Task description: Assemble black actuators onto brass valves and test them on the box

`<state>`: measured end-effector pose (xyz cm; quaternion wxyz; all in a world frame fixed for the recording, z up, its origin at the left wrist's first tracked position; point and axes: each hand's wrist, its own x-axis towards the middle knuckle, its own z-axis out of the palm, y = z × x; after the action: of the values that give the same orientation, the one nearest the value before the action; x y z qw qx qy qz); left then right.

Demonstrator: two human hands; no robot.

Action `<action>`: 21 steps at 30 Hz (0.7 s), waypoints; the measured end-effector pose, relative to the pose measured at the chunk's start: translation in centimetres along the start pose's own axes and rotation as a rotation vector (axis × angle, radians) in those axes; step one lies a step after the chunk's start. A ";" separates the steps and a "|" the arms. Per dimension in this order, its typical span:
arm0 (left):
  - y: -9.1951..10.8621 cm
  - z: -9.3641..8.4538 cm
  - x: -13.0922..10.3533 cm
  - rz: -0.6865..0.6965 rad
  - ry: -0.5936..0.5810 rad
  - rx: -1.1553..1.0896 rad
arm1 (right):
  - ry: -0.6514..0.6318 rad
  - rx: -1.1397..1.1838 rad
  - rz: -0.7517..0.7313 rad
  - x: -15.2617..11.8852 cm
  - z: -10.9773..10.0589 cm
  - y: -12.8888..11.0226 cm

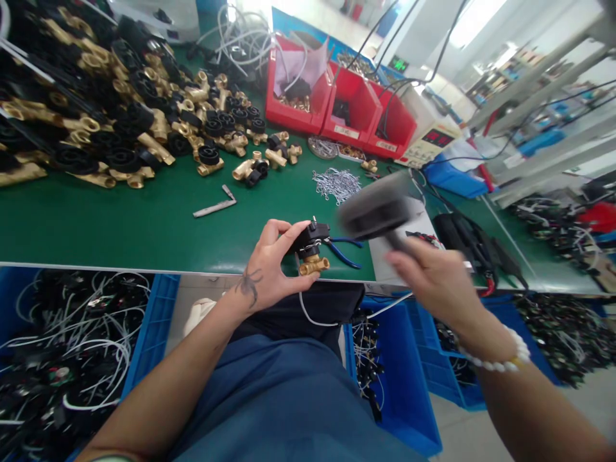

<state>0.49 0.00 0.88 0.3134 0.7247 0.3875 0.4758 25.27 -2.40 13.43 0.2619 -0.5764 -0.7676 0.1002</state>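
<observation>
Near the bench's front edge, my left hand (275,266) is closed round a brass valve (314,264) with a black housing (315,234) on top. A small metal pin stands up from the housing, and a white cable (308,314) hangs down below. In the air to the right, my right hand (436,276) grips the handle of a mallet (378,205), whose dark grey head is blurred by motion. The mallet head is apart from the valve, above and right of it. Blue-handled pliers (347,251) lie on the bench just right of the valve.
Brass valves with black caps (144,109) are heaped at the back left of the green bench (144,224). A bent metal piece (216,204), a pile of small metal clips (337,184) and red bins (301,106) lie beyond my hands. Blue crates (409,385) stand below the edge.
</observation>
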 end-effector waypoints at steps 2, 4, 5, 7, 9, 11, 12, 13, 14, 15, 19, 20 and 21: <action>0.1 0.0 0.0 0.000 0.000 0.012 | -0.219 -0.135 0.039 0.0 0.0 0.0; 0.1 0.0 0.1 0.002 -0.001 0.011 | -0.095 -0.103 0.066 -0.1 -0.2 0.0; 0.1 0.0 0.1 0.004 -0.002 0.009 | 0.052 -0.033 0.069 -0.3 -0.3 -0.1; 0.1 0.0 0.1 0.010 -0.003 0.009 | 0.299 0.106 0.066 -0.5 -0.3 -0.2; 0.1 0.0 0.2 0.006 -0.002 0.015 | 0.200 0.108 0.074 -0.6 0.1 -0.3; 0.1 0.0 0.1 -0.008 -0.003 0.021 | -0.112 -0.019 0.095 -0.5 0.5 -0.4; 0.0 0.0 0.1 -0.015 -0.004 0.022 | -0.221 -0.075 0.100 -0.4 0.5 -0.4; 0.0 0.0 0.1 -0.020 -0.006 0.022 | -0.240 -0.096 0.101 -0.4 0.4 -0.4; 0.0 0.0 0.1 -0.018 -0.006 0.021 | -0.168 -0.073 0.099 -0.3 0.2 -0.4; 0.0 0.0 0.1 -0.012 -0.005 0.021 | -0.039 -0.014 0.090 -0.4 0.1 -0.4; -0.1 0.1 0.1 0.000 -0.001 0.034 | 0.201 0.194 0.061 -0.5 0.3 -0.6; -0.1 0.1 0.2 -0.002 0.003 0.035 | 0.071 0.150 0.062 -0.4 0.5 -0.6; -0.1 0.1 0.2 -0.006 0.004 0.034 | -0.086 0.080 0.065 -0.4 0.7 -0.7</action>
<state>0.61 0.21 0.86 0.3017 0.7277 0.3985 0.4698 24.40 -2.87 13.09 0.2480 -0.5853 -0.7543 0.1641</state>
